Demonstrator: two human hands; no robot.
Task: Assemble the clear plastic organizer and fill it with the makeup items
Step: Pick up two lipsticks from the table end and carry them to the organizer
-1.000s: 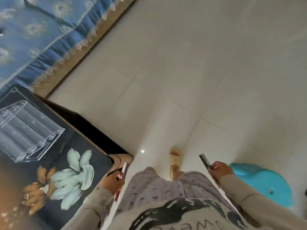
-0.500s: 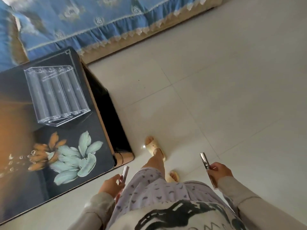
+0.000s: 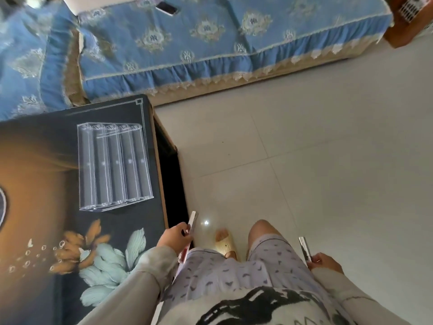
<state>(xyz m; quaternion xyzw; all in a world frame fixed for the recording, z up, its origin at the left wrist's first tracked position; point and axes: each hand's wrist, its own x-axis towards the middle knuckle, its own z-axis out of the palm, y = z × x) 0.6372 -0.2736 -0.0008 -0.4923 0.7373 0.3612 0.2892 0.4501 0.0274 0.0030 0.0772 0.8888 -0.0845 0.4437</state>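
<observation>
Head view: each hand, left hand (image 3: 173, 238) and right hand (image 3: 326, 263), grips a slim tube; empty organizer (image 3: 114, 165) on table (image 3: 35, 160) beside sofa (image 3: 210, 38).

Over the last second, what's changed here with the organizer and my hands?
The view swung toward the table as the person stepped closer; the clear organizer now sits more central and squarer in view, and the left hand has come up beside the table's edge. Nothing was picked up or let go: the left hand keeps its pink-ended stick, the right hand its silver stick, and the organizer's slots stay empty.
</observation>
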